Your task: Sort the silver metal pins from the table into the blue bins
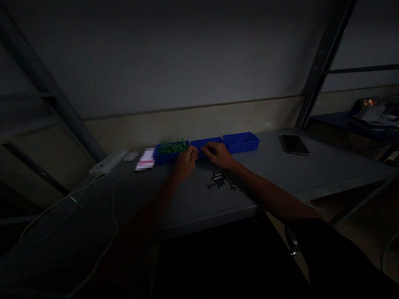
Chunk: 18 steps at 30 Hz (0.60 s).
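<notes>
My left hand (pixel 187 158) is closed, fingertips pressed together, at the front of the middle blue bin (pixel 206 142). Close to its right, my right hand (pixel 217 153) is curled with thumb and forefinger together at the same bin. Anything between the fingers is too small and dark to make out. The left blue bin (pixel 166 159) holds several green pieces (pixel 172 147). At the right of the row stands another blue bin (pixel 242 146). Below my right hand a pile of small shiny metal parts (pixel 221 178) lies on the grey table (pixel 189 206).
A phone (pixel 294 144) lies at the right of the table. At the left are a white power strip (pixel 108 163) with cables and a white and pink packet (pixel 145 160). A wall and metal frame posts stand behind. Another table with piled items is at the far right.
</notes>
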{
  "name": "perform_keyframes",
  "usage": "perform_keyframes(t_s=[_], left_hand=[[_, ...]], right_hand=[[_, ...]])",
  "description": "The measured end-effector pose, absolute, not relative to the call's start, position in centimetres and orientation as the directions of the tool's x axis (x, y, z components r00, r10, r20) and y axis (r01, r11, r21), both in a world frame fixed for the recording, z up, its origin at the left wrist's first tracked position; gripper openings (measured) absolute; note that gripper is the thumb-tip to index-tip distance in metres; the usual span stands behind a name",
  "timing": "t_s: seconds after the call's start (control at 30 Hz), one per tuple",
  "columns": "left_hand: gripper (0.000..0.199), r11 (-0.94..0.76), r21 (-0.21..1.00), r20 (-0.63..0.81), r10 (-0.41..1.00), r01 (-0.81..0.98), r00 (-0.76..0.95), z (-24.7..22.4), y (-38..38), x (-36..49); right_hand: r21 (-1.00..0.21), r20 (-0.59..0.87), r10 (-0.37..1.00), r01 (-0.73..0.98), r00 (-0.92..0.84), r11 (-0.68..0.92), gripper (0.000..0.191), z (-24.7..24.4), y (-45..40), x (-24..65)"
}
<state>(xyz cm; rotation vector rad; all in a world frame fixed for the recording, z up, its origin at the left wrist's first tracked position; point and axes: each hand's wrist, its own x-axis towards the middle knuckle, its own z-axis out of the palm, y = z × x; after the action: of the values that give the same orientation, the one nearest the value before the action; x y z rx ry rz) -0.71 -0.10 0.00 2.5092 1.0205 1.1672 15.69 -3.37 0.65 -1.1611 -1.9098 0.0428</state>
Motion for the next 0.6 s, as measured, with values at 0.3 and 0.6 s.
perform_keyframes(t_s=[0.3,0.6], left_hand=[[0.022,-0.733,0.377,0.380,0.680,0.567,0.627,-0.9,-1.1,0.2],[0.024,-0.740,0.108,0.225,0.668,0.664,0.709,-0.8,-0.1,2.2]], right_hand=[[-0.478,0.693,0.717,0.790,0.072,0.383,0.029,1.7,-2.3,19.5],[-0.622,0.570,0.668,0.783,0.478,-0.029,0.024,1.0,-0.9,26.2]])
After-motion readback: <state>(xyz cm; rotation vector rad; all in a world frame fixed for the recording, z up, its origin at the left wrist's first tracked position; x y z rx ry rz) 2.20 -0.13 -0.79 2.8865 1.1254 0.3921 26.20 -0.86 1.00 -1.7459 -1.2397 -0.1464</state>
